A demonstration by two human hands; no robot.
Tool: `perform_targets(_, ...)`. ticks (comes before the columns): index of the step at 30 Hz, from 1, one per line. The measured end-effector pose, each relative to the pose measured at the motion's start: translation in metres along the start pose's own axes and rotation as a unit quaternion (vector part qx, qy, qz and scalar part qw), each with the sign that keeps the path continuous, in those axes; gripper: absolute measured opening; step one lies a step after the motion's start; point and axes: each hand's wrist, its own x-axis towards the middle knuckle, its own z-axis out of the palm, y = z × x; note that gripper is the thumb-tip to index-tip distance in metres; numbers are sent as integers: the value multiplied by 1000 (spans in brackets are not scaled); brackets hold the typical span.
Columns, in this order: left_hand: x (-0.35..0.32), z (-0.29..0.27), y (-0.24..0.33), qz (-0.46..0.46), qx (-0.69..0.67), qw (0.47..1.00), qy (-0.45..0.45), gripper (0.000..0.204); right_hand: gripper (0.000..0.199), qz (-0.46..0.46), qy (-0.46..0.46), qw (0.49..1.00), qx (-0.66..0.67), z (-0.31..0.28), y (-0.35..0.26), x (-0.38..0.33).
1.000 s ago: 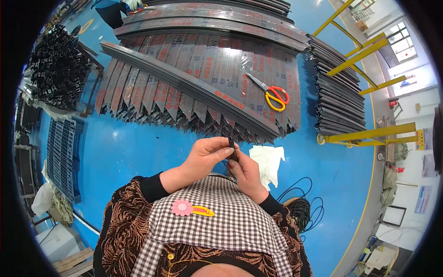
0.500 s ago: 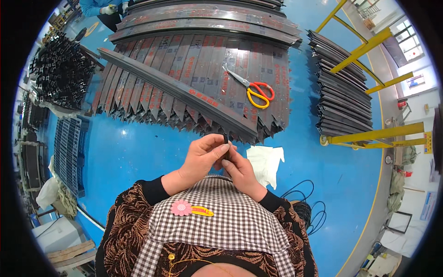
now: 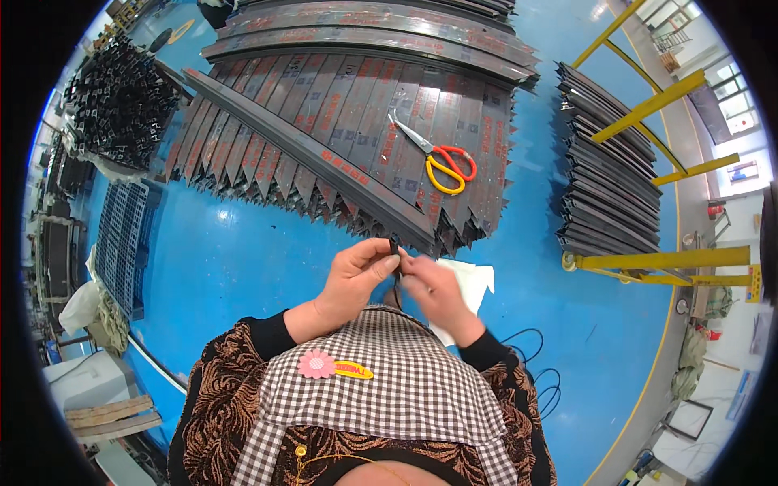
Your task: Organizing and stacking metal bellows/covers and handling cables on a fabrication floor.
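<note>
Hands, left (image 3: 354, 279) and right (image 3: 432, 289), still together, fingers pinching small black piece (image 3: 395, 246), scissors (image 3: 438, 157) lower in view.

Red-and-yellow scissors (image 3: 442, 159), blue floor (image 3: 243, 259), checked apron (image 3: 389, 389)

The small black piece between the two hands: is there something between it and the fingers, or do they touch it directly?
Nothing visible stands between them. The left hand and the right hand meet at the small black piece, and the bare fingers pinch it directly. The white cloth lies on the blue table under the right hand, not around the piece.
</note>
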Motion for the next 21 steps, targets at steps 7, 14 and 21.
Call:
perform_targets(7, 3, -5, 6, -40, -36, 994, 96, 15, 12, 31, 134, 978, -157, -61, 38, 94)
perform_targets(14, 8, -11, 6, 13, -31, 983, 182, 15, 20, 79, -4, 989, 129, 17, -4, 54)
perform_targets(21, 51, -28, 8, 18, 83, 985, 147, 18, 22, 168, 114, 975, 94, -4, 9, 12)
